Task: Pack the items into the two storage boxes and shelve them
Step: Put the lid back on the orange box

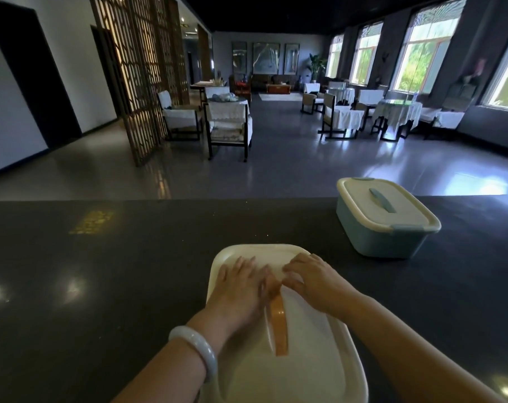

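Head view. Dark polished bench (101,271) fills the lower half of the frame; its far edge runs straight across the middle, with a large room beyond.

2 storage boxes on the bench. The near box (290,359) sits at the near edge, centre, running out of the bottom of the frame. Its cream lid (305,370) is on, with an orange-brown handle strip (280,330) lying along the middle of the lid. The box body under it is hidden.

Left hand (241,289) lies palm down on the far part of the cream lid, fingers straight and spread, flat on the surface, holding nothing. A pale bangle (196,350) sits on the left wrist.

Right hand (313,279) lies on the same lid just beside the left, fingers bent down with their tips on the lid near the far end of the handle strip. Whether they pinch the strip or only press there, cannot tell.

The 2nd box, pale blue (383,231), stands at the far edge, right side, well apart from the hands. Its cream lid is on, with a blue handle (382,199) on top and blue clips at 2 ends.

Beyond the bench: grey floor, chairs (229,123) and tables with white covers, a wooden lattice screen (139,68) at left, bright windows (421,48) at right.
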Demonstrator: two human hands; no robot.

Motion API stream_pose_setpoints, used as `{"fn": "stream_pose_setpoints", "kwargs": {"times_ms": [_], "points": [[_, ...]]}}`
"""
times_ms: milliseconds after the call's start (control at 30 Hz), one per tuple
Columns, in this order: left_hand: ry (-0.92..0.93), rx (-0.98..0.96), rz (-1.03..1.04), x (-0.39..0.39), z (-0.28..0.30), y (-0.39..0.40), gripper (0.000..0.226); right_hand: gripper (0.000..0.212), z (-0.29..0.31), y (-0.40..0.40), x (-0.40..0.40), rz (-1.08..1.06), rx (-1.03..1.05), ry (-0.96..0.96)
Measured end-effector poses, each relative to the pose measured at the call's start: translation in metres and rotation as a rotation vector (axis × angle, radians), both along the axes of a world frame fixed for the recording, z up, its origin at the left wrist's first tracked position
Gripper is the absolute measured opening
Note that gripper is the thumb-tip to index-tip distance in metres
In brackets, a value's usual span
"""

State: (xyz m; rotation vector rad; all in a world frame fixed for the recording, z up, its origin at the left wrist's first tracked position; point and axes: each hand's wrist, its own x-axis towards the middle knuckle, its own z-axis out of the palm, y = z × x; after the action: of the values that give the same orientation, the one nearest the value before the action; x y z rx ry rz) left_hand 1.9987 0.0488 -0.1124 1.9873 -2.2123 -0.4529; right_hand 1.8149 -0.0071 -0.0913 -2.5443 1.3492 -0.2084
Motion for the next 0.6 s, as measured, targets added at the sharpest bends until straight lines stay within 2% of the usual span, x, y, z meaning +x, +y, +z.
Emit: {"fn": "stream_pose_setpoints", "kwargs": {"times_ms": [167, 300, 467, 600], "points": [[-0.012, 0.058, -0.013, 0.002, -0.016, -0.001, 0.057, 0.051, 0.001, -0.039, 0.013, -0.171, 0.06, -0.043], [-0.02, 0.033, -0.02, 0.004, -0.021, -0.004, 0.056, 0.052, 0.003, -0.071, 0.033, -0.238, 0.302, 0.054], [-0.055, -0.006, -0.003, 0.003, -0.028, -0.005, 0.061, 0.048, 0.009, -0.092, 0.037, -0.198, 0.462, 0.048], [-0.047, -0.026, -0.016, 0.001, -0.028, -0.004, 0.078, 0.046, 0.013, -0.103, 0.031, -0.154, 0.578, -0.032]]}}
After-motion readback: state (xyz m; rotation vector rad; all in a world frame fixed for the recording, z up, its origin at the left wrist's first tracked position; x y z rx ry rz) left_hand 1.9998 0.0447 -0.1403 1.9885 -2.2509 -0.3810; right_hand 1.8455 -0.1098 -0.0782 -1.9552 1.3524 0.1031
